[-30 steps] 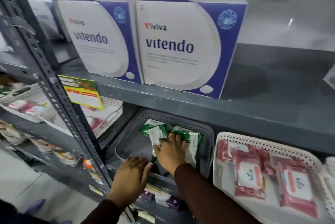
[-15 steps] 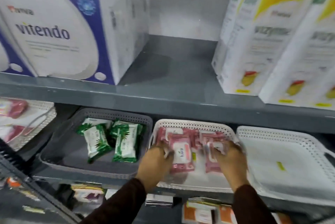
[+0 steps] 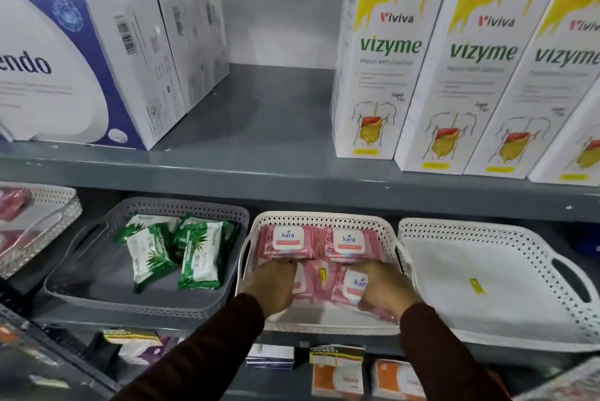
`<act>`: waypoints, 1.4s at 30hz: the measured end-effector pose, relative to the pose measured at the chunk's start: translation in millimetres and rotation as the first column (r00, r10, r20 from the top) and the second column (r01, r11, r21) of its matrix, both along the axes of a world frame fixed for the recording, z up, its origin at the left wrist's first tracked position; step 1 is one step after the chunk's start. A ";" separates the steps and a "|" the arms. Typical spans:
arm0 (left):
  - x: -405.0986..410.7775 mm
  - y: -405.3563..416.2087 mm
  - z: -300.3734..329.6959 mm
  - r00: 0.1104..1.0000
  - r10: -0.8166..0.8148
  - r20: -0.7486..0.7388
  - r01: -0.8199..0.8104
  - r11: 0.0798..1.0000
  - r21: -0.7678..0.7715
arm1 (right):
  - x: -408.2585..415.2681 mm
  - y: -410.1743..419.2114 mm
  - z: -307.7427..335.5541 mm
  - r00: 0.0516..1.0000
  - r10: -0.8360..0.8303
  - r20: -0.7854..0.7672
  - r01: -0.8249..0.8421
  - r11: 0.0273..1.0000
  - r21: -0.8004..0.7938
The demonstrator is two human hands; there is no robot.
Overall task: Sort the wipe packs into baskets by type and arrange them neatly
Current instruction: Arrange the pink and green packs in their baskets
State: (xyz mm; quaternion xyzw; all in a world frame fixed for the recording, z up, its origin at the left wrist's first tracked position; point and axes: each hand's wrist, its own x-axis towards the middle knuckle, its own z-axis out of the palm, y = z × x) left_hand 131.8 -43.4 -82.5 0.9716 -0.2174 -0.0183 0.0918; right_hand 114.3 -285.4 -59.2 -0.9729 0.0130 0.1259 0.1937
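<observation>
Compared with half a second back, two pink kara packs (image 3: 319, 242) are now lined up at the back of the white basket (image 3: 324, 219). Left hand (image 3: 274, 285) and right hand (image 3: 383, 287) are each clamped on a front pink pack (image 3: 352, 287). Green packs (image 3: 175, 251) in the grey basket (image 3: 130, 306) look untouched.

Both hands, left hand (image 3: 276, 283) and right hand (image 3: 384, 285), occupy the front half of the cream basket (image 3: 319, 218). Beyond the fingers, two pink packs (image 3: 319, 241) fill the rear half. The upper shelf edge (image 3: 292, 188) limits overhead clearance. Right of the grip, the white basket (image 3: 480, 313) offers open floor; left, the grey basket (image 3: 107, 283) has bare floor beside the green packs (image 3: 175, 251).
</observation>
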 end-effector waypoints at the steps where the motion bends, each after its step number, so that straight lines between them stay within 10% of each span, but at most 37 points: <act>1: 0.2 5.7 -3.2 0.997 -0.071 -0.007 0.071 0.997 -0.029 | -1.1 0.9 -0.8 0.999 0.048 -0.009 -0.048 0.999 -0.012; 15: 19.0 11.6 -3.2 0.986 -0.105 -0.130 0.090 0.989 -0.117 | 13.9 6.3 -23.1 0.999 -0.027 0.018 0.022 0.981 0.195; 21: 12.8 37.0 14.5 0.962 -0.094 -0.258 0.003 0.943 -0.333 | 8.6 15.8 -23.8 0.999 -0.029 0.033 0.028 0.999 0.021; 26: 0.0 128.5 37.2 0.985 0.158 0.069 -0.083 0.786 -0.613 | -7.2 85.3 14.0 0.982 -0.148 0.121 0.136 0.985 0.106; 33: 17.7 280.7 35.2 0.889 0.443 0.118 -0.381 0.857 -0.348 | -5.6 257.7 21.3 0.963 -0.145 0.229 0.022 0.885 0.466; 42: 43.5 287.7 23.3 0.700 0.639 -0.320 -0.705 0.691 -0.162 | 34.8 358.4 -11.7 0.954 -0.192 0.231 0.166 0.978 0.126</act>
